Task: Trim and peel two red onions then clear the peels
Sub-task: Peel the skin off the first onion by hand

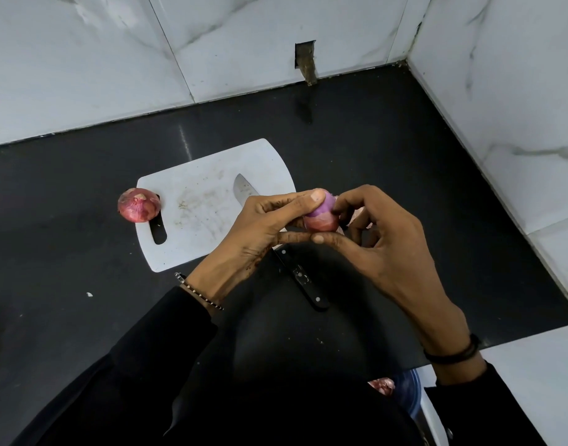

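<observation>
left hand (260, 226): pinching the half-peeled red onion (321, 215) between thumb and fingers, above the counter
right hand (385, 239): fingertips gripping its far side
second onion (138, 205): unpeeled, at the left edge of the cutting board (195, 201)
knife (295, 268): blade on board, handle on black counter (83, 252)

bench (356, 140) wide open behind the cutting board (205, 201), knife (295, 272) and whole onion (138, 205) clutter the middle, tiled walls (501, 91) box in the corner

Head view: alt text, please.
Both hands, left hand and right hand, peel a red onion above a black counter. A knife lies across the white cutting board; an unpeeled onion sits at its left edge.
</observation>
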A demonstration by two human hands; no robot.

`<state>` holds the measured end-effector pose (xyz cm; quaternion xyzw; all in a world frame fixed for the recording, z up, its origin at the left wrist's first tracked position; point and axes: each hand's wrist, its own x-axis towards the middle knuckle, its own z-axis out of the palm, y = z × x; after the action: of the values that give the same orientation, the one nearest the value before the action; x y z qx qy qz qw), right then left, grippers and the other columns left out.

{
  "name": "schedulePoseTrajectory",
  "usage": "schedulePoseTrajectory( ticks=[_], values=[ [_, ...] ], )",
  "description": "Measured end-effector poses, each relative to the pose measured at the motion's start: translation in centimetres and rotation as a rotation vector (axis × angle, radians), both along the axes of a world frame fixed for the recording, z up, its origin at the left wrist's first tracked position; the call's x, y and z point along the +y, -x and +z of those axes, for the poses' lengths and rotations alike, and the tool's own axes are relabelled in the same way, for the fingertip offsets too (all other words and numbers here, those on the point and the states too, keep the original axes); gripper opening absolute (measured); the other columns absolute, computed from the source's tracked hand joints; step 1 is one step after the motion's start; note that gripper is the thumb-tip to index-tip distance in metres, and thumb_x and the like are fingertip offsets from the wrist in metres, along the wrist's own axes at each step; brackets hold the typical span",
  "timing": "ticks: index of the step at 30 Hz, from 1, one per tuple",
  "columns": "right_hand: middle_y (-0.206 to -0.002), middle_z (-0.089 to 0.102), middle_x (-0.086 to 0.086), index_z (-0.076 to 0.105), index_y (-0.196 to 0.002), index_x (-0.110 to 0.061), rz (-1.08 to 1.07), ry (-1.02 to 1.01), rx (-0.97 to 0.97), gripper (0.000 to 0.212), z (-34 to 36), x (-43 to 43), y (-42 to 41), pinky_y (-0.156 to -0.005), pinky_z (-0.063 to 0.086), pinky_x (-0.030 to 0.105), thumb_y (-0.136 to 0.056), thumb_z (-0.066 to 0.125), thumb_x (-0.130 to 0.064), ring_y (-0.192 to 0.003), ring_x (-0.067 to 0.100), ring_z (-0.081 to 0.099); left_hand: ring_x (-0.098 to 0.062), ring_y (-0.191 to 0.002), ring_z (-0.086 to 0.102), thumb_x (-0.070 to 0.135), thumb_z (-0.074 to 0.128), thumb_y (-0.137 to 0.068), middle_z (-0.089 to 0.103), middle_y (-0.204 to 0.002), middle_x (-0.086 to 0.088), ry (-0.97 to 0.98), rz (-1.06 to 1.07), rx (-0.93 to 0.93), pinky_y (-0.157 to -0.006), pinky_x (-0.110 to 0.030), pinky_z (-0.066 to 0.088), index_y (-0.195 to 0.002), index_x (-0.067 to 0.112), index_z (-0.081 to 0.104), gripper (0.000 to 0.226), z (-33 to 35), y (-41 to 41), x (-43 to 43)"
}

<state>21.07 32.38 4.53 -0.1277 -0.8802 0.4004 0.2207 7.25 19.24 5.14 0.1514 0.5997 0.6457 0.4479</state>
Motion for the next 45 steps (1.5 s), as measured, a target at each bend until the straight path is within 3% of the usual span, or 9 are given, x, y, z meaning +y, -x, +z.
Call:
schedulePoseTrajectory(
  ticks=[7,13,20,26,31,36,41,45],
  values=[
    [-0.102,0.059,-0.010,0.061,-0.106,-0.020,-0.023,0.041,0.005,0.036,0.1,-0.2,0.1,-0.066,0.046,0.009,-0.078,0.079,-0.034,-0.076,0.004,0.056,-0.023,-0.096,0.075,0.022,0.067,-0.093,0.077,-0.103,-0.013,0.056,0.009,0.070,-0.079,-0.032,0.061,-0.118,0.004,0.072,0.031,0.2,0.1,0.3],
    [-0.091,0.057,-0.011,0.063,-0.088,-0.015,-0.036,0.037,0.044,0.019,-0.3,-0.7,0.3,-0.069,0.045,0.011,-0.082,0.076,-0.027,-0.081,0.007,0.055,-0.018,-0.093,0.074,0.024,0.065,-0.094,0.077,-0.101,-0.012,0.035,0.023,0.009,-0.075,-0.027,0.059,-0.112,0.004,0.074,0.028,0.3,0.0,0.5],
    [-0.092,0.059,-0.014,0.056,-0.101,-0.026,-0.085,0.124,0.084,0.035,0.1,-0.8,-0.1,-0.062,0.048,0.015,-0.077,0.078,-0.040,-0.076,0.012,0.060,-0.026,-0.104,0.072,0.031,0.068,-0.084,0.075,-0.110,-0.015,0.024,0.016,0.016,-0.082,-0.033,0.060,-0.121,0.003,0.070,0.047,0.0,0.2,0.4],
    [-0.097,0.058,-0.017,0.061,-0.104,-0.023,-0.035,0.090,0.080,0.030,0.1,-0.6,0.0,-0.066,0.047,0.011,-0.081,0.077,-0.033,-0.080,0.008,0.059,-0.023,-0.101,0.073,0.025,0.065,-0.091,0.075,-0.110,-0.014,0.034,-0.008,0.063,-0.081,-0.032,0.060,-0.123,0.004,0.069,0.038,0.2,0.4,0.5],
    [-0.096,0.059,-0.015,0.058,-0.105,-0.029,-0.020,0.071,0.076,0.032,0.2,-0.6,0.3,-0.065,0.050,0.014,-0.081,0.078,-0.034,-0.078,0.010,0.060,-0.025,-0.102,0.073,0.023,0.066,-0.092,0.075,-0.109,-0.015,0.062,0.001,0.086,-0.087,-0.039,0.060,-0.121,0.003,0.070,0.036,0.3,0.6,0.5],
    [-0.096,0.060,-0.016,0.056,-0.106,-0.032,-0.014,0.087,0.074,0.034,0.3,-0.6,0.3,-0.066,0.051,0.017,-0.080,0.078,-0.037,-0.079,0.011,0.061,-0.023,-0.101,0.073,0.021,0.066,-0.093,0.075,-0.108,-0.014,0.078,-0.004,0.107,-0.083,-0.036,0.061,-0.120,0.004,0.071,0.032,0.3,0.6,0.4],
    [-0.091,0.060,-0.011,0.065,-0.093,-0.020,-0.014,0.044,0.083,0.017,0.0,-0.8,0.6,-0.070,0.048,0.015,-0.082,0.078,-0.021,-0.082,0.008,0.058,-0.018,-0.091,0.074,0.023,0.066,-0.093,0.077,-0.099,-0.011,0.057,0.037,0.044,-0.075,-0.029,0.060,-0.114,0.003,0.074,0.030,0.5,0.3,0.5],
    [-0.086,0.061,-0.009,0.064,-0.086,-0.014,-0.067,0.087,0.099,0.020,-0.2,-1.1,0.6,-0.065,0.047,0.017,-0.082,0.080,-0.025,-0.075,0.012,0.059,-0.019,-0.093,0.074,0.024,0.067,-0.090,0.076,-0.103,-0.014,0.019,0.040,0.022,-0.077,-0.030,0.060,-0.117,0.002,0.072,0.035,0.6,0.3,0.4]
  ],
)
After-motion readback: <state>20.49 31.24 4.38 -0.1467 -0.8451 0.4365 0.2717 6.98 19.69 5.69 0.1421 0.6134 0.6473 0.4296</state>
